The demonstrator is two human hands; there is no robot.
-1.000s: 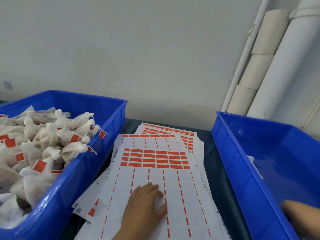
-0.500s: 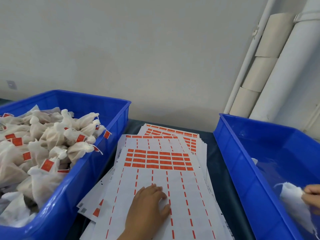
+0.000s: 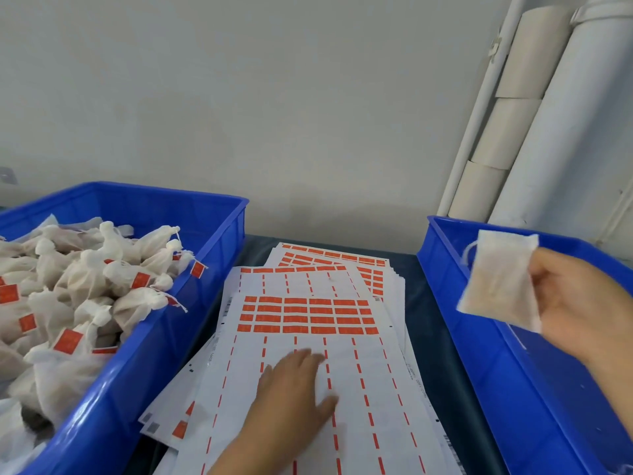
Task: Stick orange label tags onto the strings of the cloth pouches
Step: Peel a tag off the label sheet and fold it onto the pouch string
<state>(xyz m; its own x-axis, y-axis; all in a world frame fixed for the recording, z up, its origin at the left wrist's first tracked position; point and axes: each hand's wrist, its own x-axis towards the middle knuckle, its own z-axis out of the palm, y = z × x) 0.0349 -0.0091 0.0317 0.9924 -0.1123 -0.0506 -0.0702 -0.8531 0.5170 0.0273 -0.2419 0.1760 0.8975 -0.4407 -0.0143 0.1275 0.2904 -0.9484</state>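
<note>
Pouch (image 3: 498, 279), untagged, pinched in R hand (image 3: 579, 303) grip above R bin (image 3: 479, 337); L hand (image 3: 291, 395) flat, fingers straight, on label sheet (image 3: 308, 313); print unreadable.

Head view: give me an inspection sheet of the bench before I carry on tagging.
Surface: dark table, mostly covered.
Job's things: top label sheet on a stack, four rows of orange tags left; tagged pouches heaped in left blue bin; untagged pouch held above right blue bin.
Clutter: nothing seen.
Grippers: left hand flat on the sheet; right hand pinches the pouch.
Cables: nothing seen.
Surroundings: grey wall; white pipes at right.
</note>
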